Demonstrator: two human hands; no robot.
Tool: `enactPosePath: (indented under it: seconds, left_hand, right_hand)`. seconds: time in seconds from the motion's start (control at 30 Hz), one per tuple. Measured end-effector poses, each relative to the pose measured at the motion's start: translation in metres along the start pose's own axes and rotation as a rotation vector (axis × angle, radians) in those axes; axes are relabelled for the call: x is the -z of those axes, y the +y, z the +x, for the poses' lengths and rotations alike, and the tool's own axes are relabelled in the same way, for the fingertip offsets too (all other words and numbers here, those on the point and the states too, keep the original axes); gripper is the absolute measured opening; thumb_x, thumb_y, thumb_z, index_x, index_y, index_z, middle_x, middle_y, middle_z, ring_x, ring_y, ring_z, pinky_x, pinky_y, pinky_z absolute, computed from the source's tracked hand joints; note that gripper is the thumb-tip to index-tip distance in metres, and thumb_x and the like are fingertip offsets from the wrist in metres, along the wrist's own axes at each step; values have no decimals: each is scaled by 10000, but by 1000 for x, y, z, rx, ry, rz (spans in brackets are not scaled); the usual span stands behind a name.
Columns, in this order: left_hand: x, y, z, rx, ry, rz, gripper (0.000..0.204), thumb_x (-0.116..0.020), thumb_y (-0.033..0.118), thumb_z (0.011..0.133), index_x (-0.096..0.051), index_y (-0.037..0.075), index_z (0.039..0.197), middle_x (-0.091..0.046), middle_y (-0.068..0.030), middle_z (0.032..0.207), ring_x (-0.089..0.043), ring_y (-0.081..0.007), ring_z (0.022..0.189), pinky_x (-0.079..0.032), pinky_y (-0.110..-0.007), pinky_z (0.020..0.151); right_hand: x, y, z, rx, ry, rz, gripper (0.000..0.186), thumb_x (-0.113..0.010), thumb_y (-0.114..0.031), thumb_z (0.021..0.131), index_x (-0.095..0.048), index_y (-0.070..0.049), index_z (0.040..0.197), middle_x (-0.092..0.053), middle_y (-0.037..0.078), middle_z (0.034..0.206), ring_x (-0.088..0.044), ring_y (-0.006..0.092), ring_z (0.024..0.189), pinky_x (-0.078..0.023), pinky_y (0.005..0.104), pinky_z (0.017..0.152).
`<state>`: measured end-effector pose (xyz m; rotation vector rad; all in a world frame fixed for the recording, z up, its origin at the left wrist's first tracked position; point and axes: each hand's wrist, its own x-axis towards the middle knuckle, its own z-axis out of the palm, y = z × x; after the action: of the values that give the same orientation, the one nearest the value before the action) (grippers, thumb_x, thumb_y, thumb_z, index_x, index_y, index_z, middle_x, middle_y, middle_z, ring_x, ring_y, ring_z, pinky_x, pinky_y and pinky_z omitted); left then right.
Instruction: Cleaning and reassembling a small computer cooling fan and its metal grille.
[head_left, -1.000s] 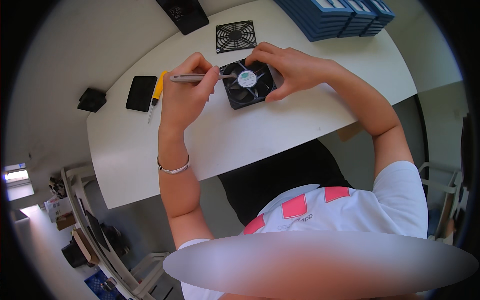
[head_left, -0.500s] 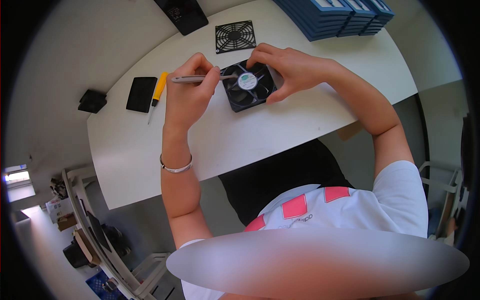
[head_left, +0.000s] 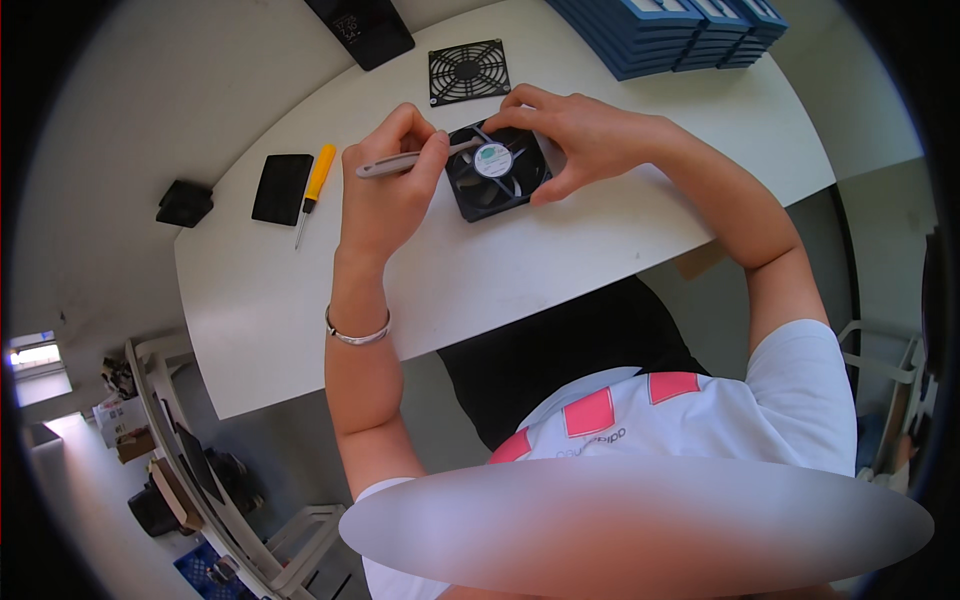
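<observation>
A square black cooling fan (head_left: 484, 193) with a round white-and-green label lies on the white table. My right hand (head_left: 572, 135) grips its frame, fingers over the far edge and thumb against the right side. Pinched like a pen in my left hand (head_left: 398, 170) is a slim grey brush (head_left: 388, 165). Its tip reaches in over the fan blades, left of the label; the bristles are too small to make out clearly. Just beyond the fan lies a black fan grille (head_left: 468, 72), apart from it.
Left of my left hand are a yellow-handled screwdriver (head_left: 318, 174) and a flat black square (head_left: 282, 188). A black screen (head_left: 362, 30) stands past the far edge. Stacked blue boxes (head_left: 655, 45) occupy the far right of the white table (head_left: 480, 290).
My left hand has shifted slightly right, and the brush now slants up more, its tip a little higher over the blades. My right hand and the fan have barely moved.
</observation>
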<state>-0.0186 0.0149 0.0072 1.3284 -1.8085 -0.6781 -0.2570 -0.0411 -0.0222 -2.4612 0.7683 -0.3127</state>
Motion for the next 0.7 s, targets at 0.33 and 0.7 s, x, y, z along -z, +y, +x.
enactPosePath:
  seconds: [0.33, 0.7]
  left_hand:
    - [3, -2, 0, 37, -27, -77, 176, -605, 99, 858, -526, 19, 723, -520, 4, 559, -426, -35, 489, -301, -209, 459]
    - [6, -3, 1, 33, -50, -69, 177, -606, 129, 869, -536, 32, 739, -521, 10, 566, -429, -33, 495, -308, -203, 452]
  right_hand:
    - [2, -6, 0, 20, -49, -22, 810, -785, -376, 639, -481, -98, 1337, -486, 132, 1240, -612, 299, 901, -494, 380, 788]
    - [0, -2, 1, 20, -34, -14, 850, -804, -316, 619, -461, -131, 1373, -449, 123, 1283, -612, 270, 842, -492, 356, 760]
